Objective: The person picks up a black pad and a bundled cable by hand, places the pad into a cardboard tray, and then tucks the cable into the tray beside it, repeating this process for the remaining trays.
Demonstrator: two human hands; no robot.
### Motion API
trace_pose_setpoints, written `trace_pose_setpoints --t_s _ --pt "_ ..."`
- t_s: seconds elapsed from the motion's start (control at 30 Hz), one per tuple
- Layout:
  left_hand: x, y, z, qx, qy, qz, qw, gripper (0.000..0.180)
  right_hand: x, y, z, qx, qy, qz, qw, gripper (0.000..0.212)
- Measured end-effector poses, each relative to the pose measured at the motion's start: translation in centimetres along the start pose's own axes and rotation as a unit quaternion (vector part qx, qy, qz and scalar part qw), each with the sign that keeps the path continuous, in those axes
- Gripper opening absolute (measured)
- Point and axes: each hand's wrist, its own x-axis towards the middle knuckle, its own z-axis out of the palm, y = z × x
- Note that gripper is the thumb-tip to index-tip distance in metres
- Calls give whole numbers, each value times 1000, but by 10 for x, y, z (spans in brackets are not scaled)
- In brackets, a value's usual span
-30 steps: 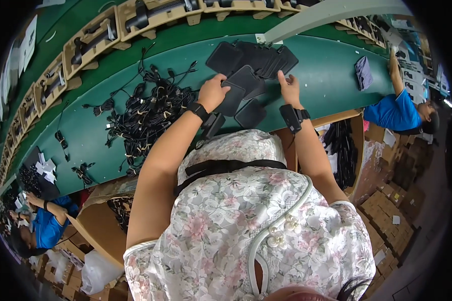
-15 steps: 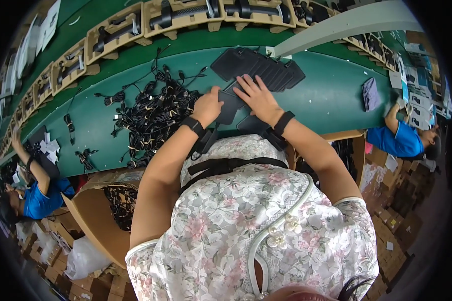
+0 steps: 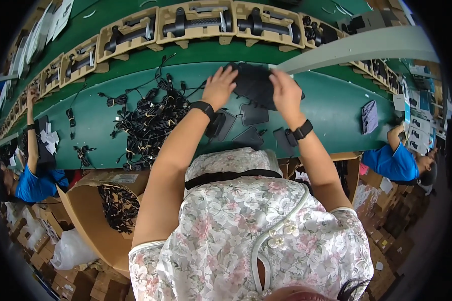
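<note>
Toward the far side of the green work table lies a bunch of flat black plates (image 3: 256, 83), slightly blurred. My right hand (image 3: 287, 95) has its fingers bent over the bunch's right edge, gripping it. At the left edge, my left hand (image 3: 219, 88) touches the plates with its fingers stretched out. Nearer to me, more flat black pieces lie apart: one with a short stub (image 3: 249, 136), a squarish one (image 3: 254, 114), one beside my left wrist (image 3: 226, 124) and one by my right wrist (image 3: 284, 141).
A heap of bundled black cables (image 3: 153, 118) lies left of my hands. Cardboard trays with black parts (image 3: 196, 22) line the far side. A grey curved bar (image 3: 356, 47) crosses at the right, near a folded grey cloth (image 3: 370, 116). Co-workers in blue sit at both sides.
Both hands have moved away from me, from the near pieces to the far bunch. The fanned plates there are now drawn closer together, and the near pieces lie uncovered.
</note>
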Motion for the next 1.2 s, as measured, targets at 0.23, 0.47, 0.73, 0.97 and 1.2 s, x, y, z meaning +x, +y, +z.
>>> trace_pose_setpoints --t_s 0.23,0.47,0.73,0.97,1.2 --pt "-34 6 1 56 -61 51 995 46 127 54 32 131 349 117 921 20" --pt "-61 -19 -39 -120 -2 -25 992 48 187 100 78 76 360 267 891 31" --pt "-84 -44 -121 -197 167 -75 963 42 203 148 84 190 420 315 830 35" --pt "-98 -69 -161 -183 261 -139 938 37 200 183 76 239 522 260 776 34" --pt "-112 -82 -161 -186 283 -191 921 35 186 201 89 173 419 358 816 31"
